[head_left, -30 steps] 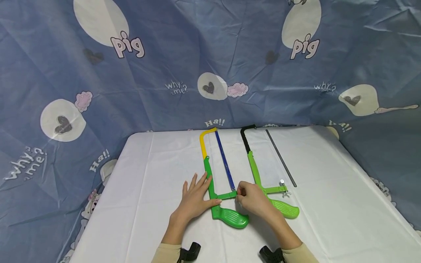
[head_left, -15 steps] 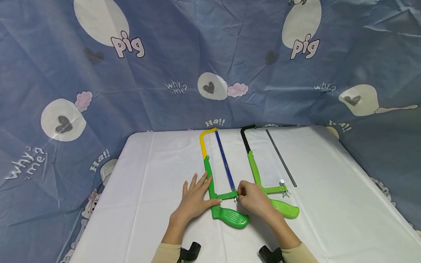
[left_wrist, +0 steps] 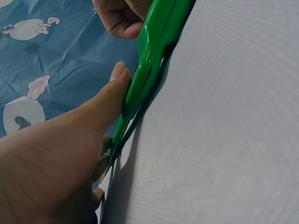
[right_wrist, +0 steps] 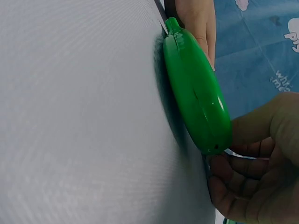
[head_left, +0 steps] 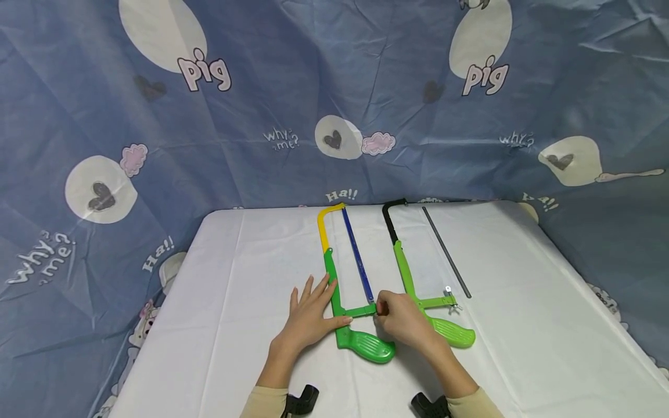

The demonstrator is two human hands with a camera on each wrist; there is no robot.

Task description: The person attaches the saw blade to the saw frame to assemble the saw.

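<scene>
A hacksaw [head_left: 334,293] with a green and yellow frame lies flat on the white-covered table. Its blue blade [head_left: 358,255] runs between the yellow front end and the green arm [head_left: 360,311]. My left hand [head_left: 309,316] rests on the frame with fingers spread, the thumb beside the green arm. At the end of that arm, curled fingers of my right hand [head_left: 405,316] pinch the wing nut, mostly hidden by them; a sliver of metal [right_wrist: 229,152] shows in the right wrist view. The green handle [right_wrist: 198,88] lies just beside these fingers.
To the right lies a second hacksaw frame [head_left: 405,267], light green and black, with its own wing nut [head_left: 456,308] and no blade fitted. A loose grey blade [head_left: 446,252] lies beyond it. A blue printed cloth [head_left: 272,104] hangs behind the table.
My right fingers shift slightly at the end of the green arm; the metal visible below them half a second ago is now mostly covered. My left hand stays in place on the frame.
</scene>
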